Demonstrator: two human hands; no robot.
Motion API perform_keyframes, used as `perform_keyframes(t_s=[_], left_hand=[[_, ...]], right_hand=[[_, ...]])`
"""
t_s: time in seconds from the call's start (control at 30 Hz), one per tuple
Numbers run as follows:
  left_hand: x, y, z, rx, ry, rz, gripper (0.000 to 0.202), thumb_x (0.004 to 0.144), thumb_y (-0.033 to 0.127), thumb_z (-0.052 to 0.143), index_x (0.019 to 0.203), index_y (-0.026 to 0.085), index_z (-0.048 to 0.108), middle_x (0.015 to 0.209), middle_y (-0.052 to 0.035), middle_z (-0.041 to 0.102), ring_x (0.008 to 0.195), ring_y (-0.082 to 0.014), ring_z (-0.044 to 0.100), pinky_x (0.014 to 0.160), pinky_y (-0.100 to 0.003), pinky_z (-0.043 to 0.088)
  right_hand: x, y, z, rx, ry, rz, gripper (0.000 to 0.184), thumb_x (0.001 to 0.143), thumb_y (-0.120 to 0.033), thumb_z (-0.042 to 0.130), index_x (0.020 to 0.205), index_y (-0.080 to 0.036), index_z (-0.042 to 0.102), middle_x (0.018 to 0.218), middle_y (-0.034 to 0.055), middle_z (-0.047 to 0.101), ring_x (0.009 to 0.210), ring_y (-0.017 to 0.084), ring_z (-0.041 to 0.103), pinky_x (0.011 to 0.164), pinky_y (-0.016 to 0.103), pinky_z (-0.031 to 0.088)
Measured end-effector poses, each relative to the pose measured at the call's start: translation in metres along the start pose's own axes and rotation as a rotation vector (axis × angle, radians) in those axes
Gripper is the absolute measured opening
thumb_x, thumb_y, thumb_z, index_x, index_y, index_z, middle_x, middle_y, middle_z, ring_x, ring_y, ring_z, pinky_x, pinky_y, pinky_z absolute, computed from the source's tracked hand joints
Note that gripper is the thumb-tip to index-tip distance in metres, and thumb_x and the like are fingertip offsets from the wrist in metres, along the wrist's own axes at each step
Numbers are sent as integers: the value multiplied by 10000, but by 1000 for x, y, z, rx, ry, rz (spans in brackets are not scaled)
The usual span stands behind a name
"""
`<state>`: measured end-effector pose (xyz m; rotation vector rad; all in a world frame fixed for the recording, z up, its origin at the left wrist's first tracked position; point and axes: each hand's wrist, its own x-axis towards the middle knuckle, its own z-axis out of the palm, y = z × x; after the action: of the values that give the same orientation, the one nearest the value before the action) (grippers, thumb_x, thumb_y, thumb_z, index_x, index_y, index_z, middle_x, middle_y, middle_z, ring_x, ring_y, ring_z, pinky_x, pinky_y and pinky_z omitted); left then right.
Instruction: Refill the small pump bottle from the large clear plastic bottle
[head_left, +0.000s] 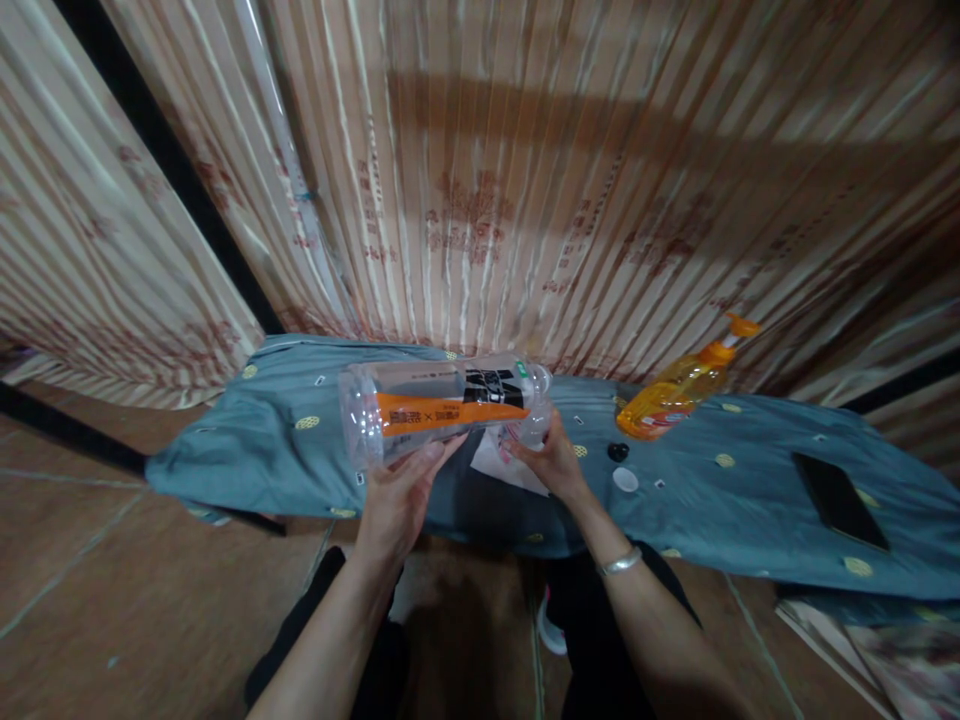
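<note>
A large clear plastic bottle (427, 405) with an orange and black label lies sideways in the air above the cloth-covered surface, its neck toward the right. My left hand (401, 490) is closed around its underside near the base. At the neck end, my right hand (553, 460) is closed on a clear, rounded piece with a pinkish patch; whether this is the bottle's shoulder or a separate thing, I cannot tell. Beneath the hands, a white sheet of paper or tissue (499, 468) is partly covered. A black cap (618, 452) and a round white disc (625, 480) lie to the right.
On the blue-green cloth (697, 510), a yellow-orange pump bottle (667, 400) leans at the back right. A dark phone (840, 500) rests farther right. Behind hangs a patterned curtain (480, 200), with a dark pole (172, 170) on the left. Folded fabric (870, 640) is at lower right.
</note>
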<state>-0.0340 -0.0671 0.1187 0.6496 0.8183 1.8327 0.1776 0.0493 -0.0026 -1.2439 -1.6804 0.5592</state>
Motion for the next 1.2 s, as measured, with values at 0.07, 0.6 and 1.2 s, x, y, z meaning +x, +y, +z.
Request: perform_keyframes(t_s=[0.07,0.6,1.2], left_hand=[[0,0,0,-11,-5,-1,678,589,368,1086,1211,269,835,1042,-71,885,1142,-407,828,1116,-685,616],[0,4,1,-1,7,10,723,593,330,1081,1265,277,819,968,-52,882,1073,-363,847,1094,-670,630],[2,5,3,14,-1,5,660,547,352,1096,1156,295,849,1030,-60,885,1140,-399,827,1101,-702,615]], right_hand=[[0,-7,0,16,16,100,964,696,-642,899,1496,-218,569,1201,138,833,1047,417,814,855,594,678],[0,-13,1,-57,10,221,615,726,-544,839,1242,-244,690,1029,109,848,951,406,819,823,537,660],[2,-14,-2,-62,-13,192,523,747,-510,858,1174,-255,697,1005,100,853,958,386,826,828,515,668]])
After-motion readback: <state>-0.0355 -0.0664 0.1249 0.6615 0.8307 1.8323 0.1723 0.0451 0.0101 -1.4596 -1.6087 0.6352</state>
